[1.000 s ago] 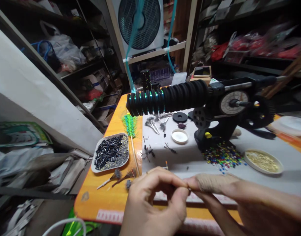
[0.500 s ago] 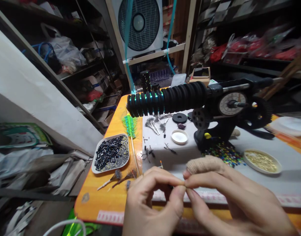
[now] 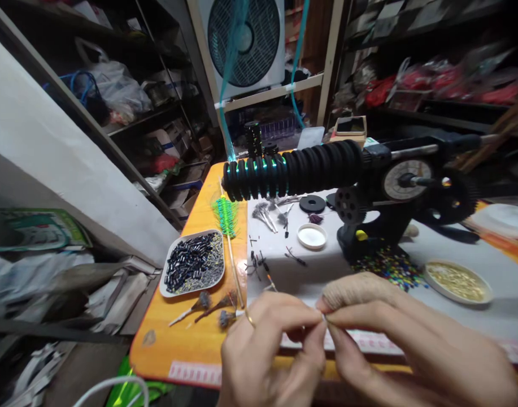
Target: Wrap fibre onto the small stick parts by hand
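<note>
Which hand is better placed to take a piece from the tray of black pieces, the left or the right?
Probably the left. The left hand is on the same side as the tray of black pieces, which lies on the orange table. The right hand would need to cross over it. Both hands pinch something tiny together, too small to identify.

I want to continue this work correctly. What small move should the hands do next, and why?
Probably keep the left hand steady and let the right hand draw gently apart: the fingertips of both meet in a pinch above the table edge, and what they pinch is too small to tell.
</note>
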`<state>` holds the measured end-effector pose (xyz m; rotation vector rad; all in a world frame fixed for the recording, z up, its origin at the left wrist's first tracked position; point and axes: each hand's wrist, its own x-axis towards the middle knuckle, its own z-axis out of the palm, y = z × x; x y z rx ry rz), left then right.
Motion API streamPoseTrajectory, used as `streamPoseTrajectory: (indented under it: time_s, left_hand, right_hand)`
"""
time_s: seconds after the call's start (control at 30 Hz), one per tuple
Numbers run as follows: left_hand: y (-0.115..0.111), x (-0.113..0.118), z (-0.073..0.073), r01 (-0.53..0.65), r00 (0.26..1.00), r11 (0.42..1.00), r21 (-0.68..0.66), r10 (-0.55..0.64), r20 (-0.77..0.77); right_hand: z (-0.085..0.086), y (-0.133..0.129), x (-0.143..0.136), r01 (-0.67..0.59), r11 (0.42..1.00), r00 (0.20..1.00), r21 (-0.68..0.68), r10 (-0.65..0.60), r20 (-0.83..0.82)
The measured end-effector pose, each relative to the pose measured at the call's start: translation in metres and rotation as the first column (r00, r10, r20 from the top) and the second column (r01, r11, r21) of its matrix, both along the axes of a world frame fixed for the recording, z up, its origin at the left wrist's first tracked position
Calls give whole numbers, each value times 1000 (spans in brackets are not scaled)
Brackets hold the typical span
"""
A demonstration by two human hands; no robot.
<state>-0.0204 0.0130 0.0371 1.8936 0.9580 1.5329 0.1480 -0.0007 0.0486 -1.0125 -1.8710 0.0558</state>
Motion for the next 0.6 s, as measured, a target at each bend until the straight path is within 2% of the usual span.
streamPoseTrajectory:
  time_s: [0.07,0.13,0.23,0.33,0.4,0.47,0.53,0.6]
  left_hand:
    - [0,-1,-4,-29,991,983,182,52,-126]
    - [-1,-5,-3,-15,961,961,278,91,-261]
    - [-4,-11,5,-22,892,930,368,185,-413]
    - [-5,-12,8,-62,866,912,405,251,-433]
    - [-3,-10,6,-69,896,926,370,221,-385]
    - [1,-7,3,-56,944,961,271,139,-299]
    - [4,-4,2,-34,981,993,112,54,-186]
    - [6,-2,5,-2,998,994,-109,-4,-59]
  right_hand:
    - [1,1,-2,53,998,998,-43,-54,-25]
    - [-2,-1,-7,109,992,992,-58,-112,-64]
    - [-6,-3,-13,160,985,980,-59,-166,-112]
    - [-7,-3,-16,174,983,975,-53,-179,-132]
    - [-6,-2,-17,174,983,974,-50,-179,-135]
    - [-4,-1,-16,171,984,975,-44,-175,-135]
    - [-3,0,-16,167,985,976,-36,-170,-134]
    - [-2,0,-16,164,986,977,-28,-167,-132]
